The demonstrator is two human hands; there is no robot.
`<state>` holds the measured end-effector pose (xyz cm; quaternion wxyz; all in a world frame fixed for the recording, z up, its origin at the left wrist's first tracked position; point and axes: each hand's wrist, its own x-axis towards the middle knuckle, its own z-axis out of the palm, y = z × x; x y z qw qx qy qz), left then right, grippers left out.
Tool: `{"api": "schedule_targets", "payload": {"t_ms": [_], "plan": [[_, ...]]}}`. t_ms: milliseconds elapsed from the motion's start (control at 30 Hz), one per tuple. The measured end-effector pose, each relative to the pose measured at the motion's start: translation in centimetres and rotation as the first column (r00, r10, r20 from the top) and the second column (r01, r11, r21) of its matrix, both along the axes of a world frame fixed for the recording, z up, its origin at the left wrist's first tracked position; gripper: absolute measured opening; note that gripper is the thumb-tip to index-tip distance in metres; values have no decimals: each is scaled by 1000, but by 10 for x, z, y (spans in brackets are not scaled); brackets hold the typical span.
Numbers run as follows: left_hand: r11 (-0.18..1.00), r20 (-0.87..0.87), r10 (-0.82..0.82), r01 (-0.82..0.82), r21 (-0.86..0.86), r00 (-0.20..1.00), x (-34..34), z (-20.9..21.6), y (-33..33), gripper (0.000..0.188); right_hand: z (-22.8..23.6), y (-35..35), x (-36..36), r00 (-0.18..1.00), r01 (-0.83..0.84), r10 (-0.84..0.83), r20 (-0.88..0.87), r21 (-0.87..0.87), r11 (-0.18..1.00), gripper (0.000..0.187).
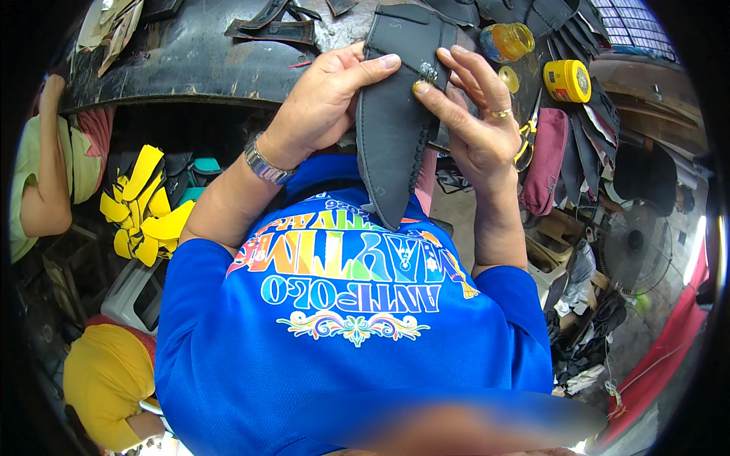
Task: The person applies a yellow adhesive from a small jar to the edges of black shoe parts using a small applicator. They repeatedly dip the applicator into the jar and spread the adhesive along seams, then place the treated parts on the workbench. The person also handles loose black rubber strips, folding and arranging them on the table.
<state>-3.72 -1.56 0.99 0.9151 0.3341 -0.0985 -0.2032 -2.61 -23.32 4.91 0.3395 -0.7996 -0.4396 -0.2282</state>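
A black shoe upper [391,137], long and tapering to a point, is held upright before my chest. My left hand [323,102] is closed on its left edge, thumb pressed on the front and fingers hidden behind. At the right edge my right hand [480,125] has its thumb, with a yellowish stain on the tip, against the front. Its other fingers, slightly bent, meet the edge higher up. Beside that thumb is a small whitish, shiny smear [427,72]. Rough stitching or notches run down the lower right edge of the upper.
Black pieces [274,32] lie on the dark bench [190,72]. An open jar [508,42], a yellow tub [566,80], yellow-handled scissors [526,140] and a maroon pouch [544,163] are at right. Yellow strips [144,201] hang at left; two other people are beyond.
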Motion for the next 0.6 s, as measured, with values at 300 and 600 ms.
{"api": "schedule_targets", "payload": {"t_ms": [300, 600], "plan": [[999, -13, 12, -11, 30, 1000, 2, -4, 0, 28, 8, 2, -4, 994, 18, -8, 111, -88, 996, 42], [999, -72, 25, -22, 48, 997, 7, -4, 1, 25, 12, 0, -3, 1000, 2, -2, -27, 15, 1000, 26]]}}
